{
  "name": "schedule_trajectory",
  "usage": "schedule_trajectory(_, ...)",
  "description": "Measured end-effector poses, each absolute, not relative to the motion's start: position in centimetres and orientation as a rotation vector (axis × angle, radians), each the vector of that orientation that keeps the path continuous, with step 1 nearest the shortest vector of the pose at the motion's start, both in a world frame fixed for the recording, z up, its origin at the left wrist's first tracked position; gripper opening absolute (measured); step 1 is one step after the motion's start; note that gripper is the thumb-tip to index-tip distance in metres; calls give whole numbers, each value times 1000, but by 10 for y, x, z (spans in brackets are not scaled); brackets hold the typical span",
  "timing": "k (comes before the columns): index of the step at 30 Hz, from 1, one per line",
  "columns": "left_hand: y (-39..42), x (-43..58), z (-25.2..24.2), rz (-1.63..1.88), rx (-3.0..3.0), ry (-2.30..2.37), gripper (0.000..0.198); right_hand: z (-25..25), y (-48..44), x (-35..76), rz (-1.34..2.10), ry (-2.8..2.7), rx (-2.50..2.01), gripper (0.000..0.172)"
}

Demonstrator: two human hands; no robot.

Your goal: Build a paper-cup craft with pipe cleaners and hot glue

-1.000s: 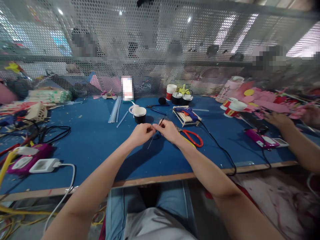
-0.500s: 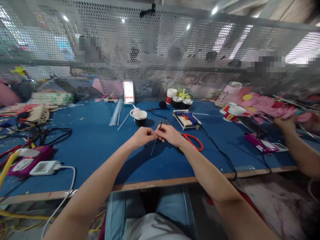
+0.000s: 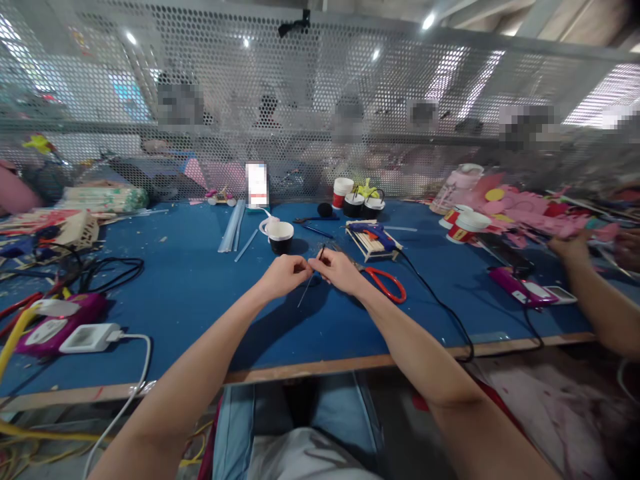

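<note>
Over the middle of the blue table, my left hand [image 3: 286, 275] and my right hand [image 3: 339, 271] meet with their fingertips pinched together. Between them they hold a thin wire [image 3: 303, 295], whose pale end slants down to the left. A dark end of it pokes up above the right fingers, while its middle is hidden by the fingertips. Just beyond my left hand stands a black-and-white paper cup [image 3: 281, 233] with a pale handle. Red-handled scissors [image 3: 403, 291] lie beside my right wrist, their blades partly covered by it.
A blue glue gun [image 3: 377, 235] rests on a wooden stick rack [image 3: 371, 253], its cord running to the front edge. Clear glue sticks [image 3: 233, 227] lie left of the cup. Power strips [image 3: 65, 323] sit at left. A co-worker's hand [image 3: 573, 250] is among pink pieces at right.
The wire's lower end has swung slightly left and up. My hands stay almost in place. At the far right, another hand of the co-worker has come into view.
</note>
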State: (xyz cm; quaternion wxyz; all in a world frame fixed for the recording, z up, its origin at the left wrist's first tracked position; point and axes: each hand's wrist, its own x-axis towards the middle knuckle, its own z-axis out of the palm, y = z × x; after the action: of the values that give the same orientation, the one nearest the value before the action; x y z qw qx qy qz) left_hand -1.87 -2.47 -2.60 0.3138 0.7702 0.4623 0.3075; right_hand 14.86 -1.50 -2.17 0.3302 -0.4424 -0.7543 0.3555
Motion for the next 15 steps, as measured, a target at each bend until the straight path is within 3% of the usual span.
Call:
schedule_trajectory(7,-22,-15,-35,905,1926,1214,24,-25,-14,145,716,-1965,-1209,33)
schedule_trajectory(12,-24,-17,-30,871,1736,1091,26,-24,-14,148,1163,-1897,-957,29)
schedule_trajectory(15,-24,-18,-29,851,1720,1073,30,-24,-15,149,1254,-1915,-924,29)
